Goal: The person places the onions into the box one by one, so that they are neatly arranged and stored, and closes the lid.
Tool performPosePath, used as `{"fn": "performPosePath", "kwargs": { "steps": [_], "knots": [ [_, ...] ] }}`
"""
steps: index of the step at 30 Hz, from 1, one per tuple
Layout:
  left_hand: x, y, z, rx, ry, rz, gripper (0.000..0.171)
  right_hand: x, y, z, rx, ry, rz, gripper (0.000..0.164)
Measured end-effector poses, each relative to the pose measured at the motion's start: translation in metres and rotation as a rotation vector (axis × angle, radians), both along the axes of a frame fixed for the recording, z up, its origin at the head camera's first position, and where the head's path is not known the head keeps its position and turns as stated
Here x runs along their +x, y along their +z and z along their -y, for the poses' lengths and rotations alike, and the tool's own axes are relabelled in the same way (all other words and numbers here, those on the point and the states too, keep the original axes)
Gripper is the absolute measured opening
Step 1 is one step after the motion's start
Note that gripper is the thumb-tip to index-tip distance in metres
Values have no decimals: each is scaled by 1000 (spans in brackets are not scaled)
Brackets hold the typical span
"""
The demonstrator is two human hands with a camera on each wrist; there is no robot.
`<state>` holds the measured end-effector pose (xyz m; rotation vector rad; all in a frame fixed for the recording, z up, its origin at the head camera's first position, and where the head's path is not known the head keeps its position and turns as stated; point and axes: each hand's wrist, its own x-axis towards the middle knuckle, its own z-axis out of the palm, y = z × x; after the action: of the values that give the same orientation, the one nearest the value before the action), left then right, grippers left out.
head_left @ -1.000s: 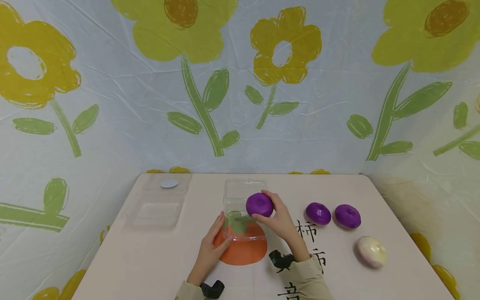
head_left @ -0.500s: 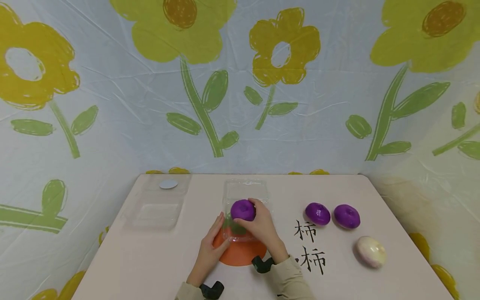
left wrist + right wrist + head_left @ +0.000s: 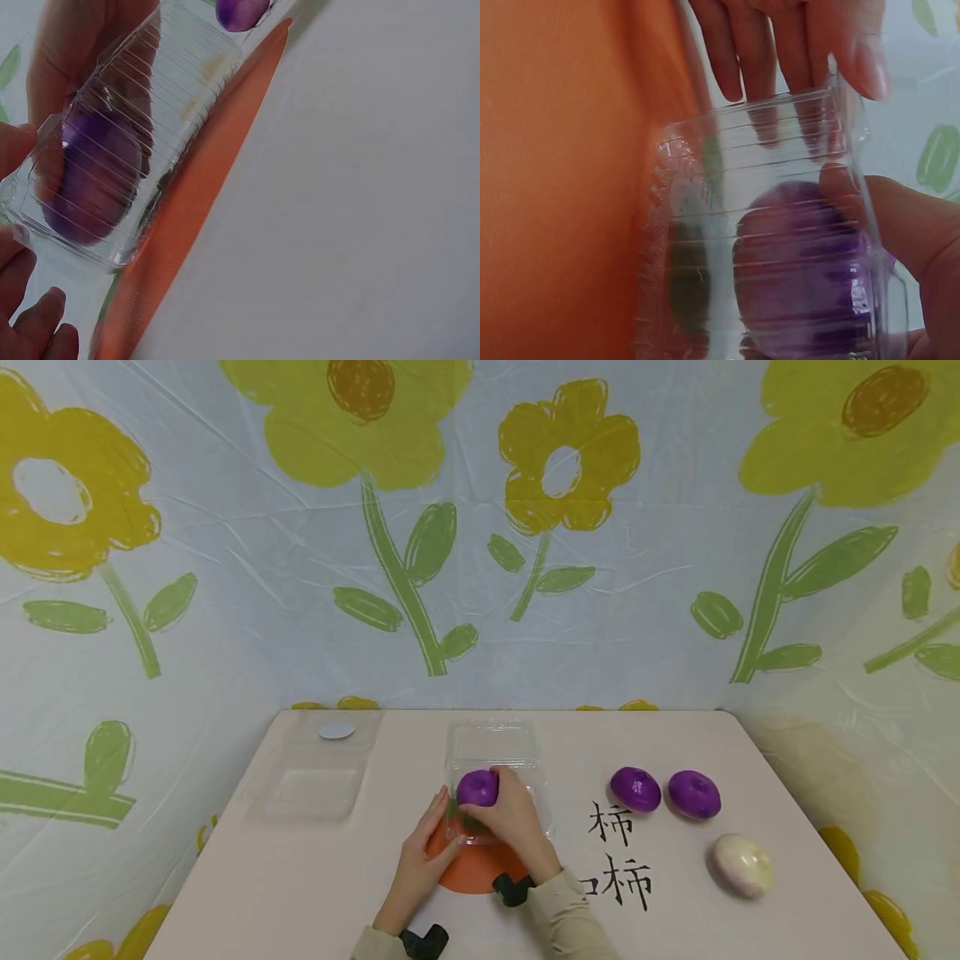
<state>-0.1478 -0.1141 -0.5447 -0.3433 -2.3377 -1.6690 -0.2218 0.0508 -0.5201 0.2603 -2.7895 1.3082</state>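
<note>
In the head view, a clear plastic clamshell box (image 3: 492,743) lies with its lid folded back, partly over an orange printed shape (image 3: 483,877). My left hand (image 3: 423,852) holds the box's near left corner, thumb at the rim and fingers along the side. With thumb and fingers my right hand (image 3: 516,814) grips a purple onion (image 3: 477,787) within the box's front half. Through the ribbed wall, the left wrist view shows that purple onion (image 3: 94,184) low inside. The right wrist view also shows the onion (image 3: 802,277) behind clear plastic, the thumb against it.
Two more purple onions (image 3: 635,789) (image 3: 693,794) sit on the table to the right, and a whitish, pink-tinged onion-like bulb (image 3: 742,865) lies nearer. A second clear clamshell box (image 3: 322,789) stands open at the left, a white oval label (image 3: 337,730) on its lid.
My right hand has carried the purple onion left and down, from above the box's right side into its front half. The left hand has stayed at the box's corner.
</note>
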Motion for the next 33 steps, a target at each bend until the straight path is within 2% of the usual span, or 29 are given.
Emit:
{"fn": "performPosePath", "kwargs": {
  "steps": [15, 26, 30, 33],
  "knots": [
    [1, -1, -1, 22, -15, -50, 66, 4, 1, 1, 80, 23, 19, 82],
    [1, -1, -1, 29, -10, -23, 65, 5, 9, -2, 85, 45, 4, 84],
    [1, 0, 0, 13, 3, 14, 66, 6, 17, -6, 67, 56, -5, 83],
    [1, 0, 1, 13, -2, 15, 66, 8, 26, -11, 37, 60, -4, 82]
  ]
}}
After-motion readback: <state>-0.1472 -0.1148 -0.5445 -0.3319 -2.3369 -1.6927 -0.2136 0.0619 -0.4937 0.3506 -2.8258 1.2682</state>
